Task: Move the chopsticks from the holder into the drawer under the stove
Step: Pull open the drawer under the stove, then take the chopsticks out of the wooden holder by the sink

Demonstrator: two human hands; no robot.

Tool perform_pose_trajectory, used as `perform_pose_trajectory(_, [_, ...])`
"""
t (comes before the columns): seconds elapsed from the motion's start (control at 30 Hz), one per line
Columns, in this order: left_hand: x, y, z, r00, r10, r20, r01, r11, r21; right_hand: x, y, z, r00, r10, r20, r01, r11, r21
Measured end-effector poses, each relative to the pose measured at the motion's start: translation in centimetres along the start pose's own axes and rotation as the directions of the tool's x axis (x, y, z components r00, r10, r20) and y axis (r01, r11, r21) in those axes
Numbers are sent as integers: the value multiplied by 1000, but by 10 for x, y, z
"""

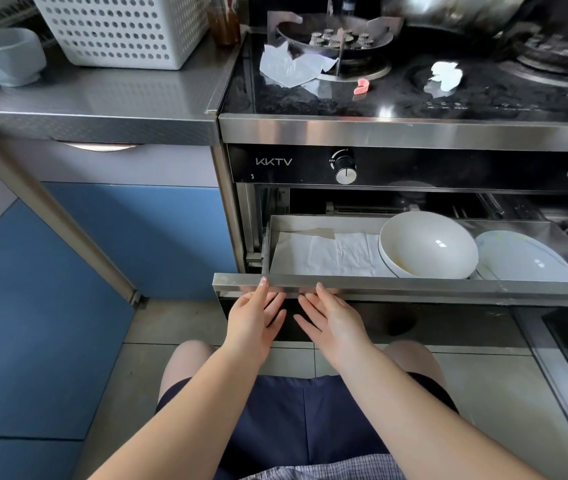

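While drawer under stove stood open: left hand, right hand at front edge, fingers spread, empty. Bowl, plate, paper liner inside. Chopsticks, holder unseen; transfer judged undone.

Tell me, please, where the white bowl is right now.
In the head view, the white bowl sits inside the open drawer under the stove, right of centre, between the paper liner and a white plate.

White basket and grey bowl on counter.
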State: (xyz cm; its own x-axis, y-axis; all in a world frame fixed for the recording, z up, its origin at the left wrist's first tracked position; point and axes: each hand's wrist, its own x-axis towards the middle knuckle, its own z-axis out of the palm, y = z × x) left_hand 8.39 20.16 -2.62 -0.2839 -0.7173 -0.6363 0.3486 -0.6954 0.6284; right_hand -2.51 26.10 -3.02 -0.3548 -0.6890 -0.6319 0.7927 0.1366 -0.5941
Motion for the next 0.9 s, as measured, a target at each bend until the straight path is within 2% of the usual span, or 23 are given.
perform_pose_trajectory(0.1, [-6, -1, -7, 1000, -24, 4, 24, 998, 56, -12, -5, -2, 993, 80, 88, -58, 971, -230])
perform_pose_trajectory(0.2, [-17, 5, -13, 1000, 5, 22, -7, 994, 110, -21, -21, 7, 986, -4, 165, 65, 928, -368])
perform_pose_trajectory(0.33, [-22, 38, -11, 986, 168, 22, -169, 977, 126, -16, -55, 45, 945, -159, 287, 275, 858, -433])
perform_pose_trajectory(0.5, [-1, 107, 10, 924, 379, 59, -383, 904, 189, 15, -85, 113, 871, -210, 444, 440, 734, -517])
perform_pose_trajectory(0.7, [7, 224, 24, 831, 555, 43, -549, 806, 223, 32, -106, 238, 775, -147, 615, 560, 611, -559])
perform_pose_trajectory(0.9, [-59, 336, -4, 796, 594, -121, -567, 800, 198, -22, -112, 374, 704, 5, 710, 565, 603, -563])
